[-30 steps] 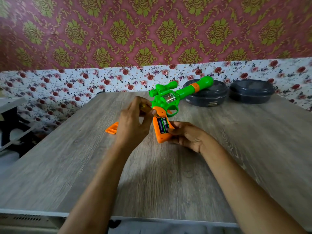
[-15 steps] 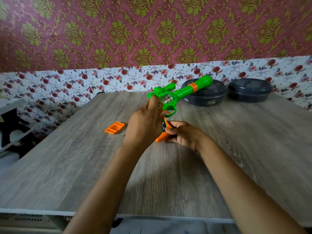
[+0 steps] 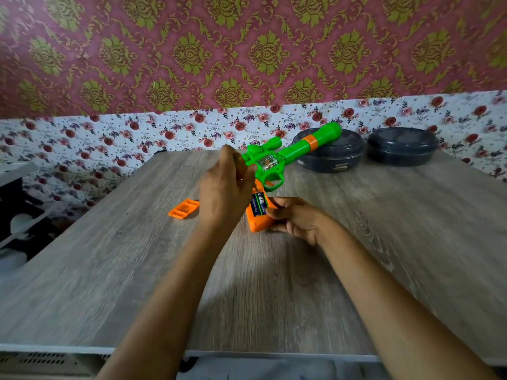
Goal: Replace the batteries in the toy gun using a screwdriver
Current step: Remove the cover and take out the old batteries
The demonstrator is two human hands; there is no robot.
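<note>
We see the right hand (image 3: 299,219) with fingers clamped on the orange grip of the toy gun (image 3: 277,163). The butt is down at the table (image 3: 109,270) and the barrel is tilted up, likely to keep the open compartment facing us. A battery (image 3: 259,205) sits inside, and the cover (image 3: 183,209) lies apart, to the left. The left hand (image 3: 223,190) curls round what looks like the amber screwdriver (image 3: 240,168). It's blurred, and the shaft and fingertips are hidden.

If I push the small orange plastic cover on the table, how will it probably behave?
The small orange plastic cover looks thin and moulded, so probably stiff and very light. It lies flat on the grey wood-grain table, so a push would likely slide it, not roll or tip it. Its low edges may be hard to pinch.
</note>
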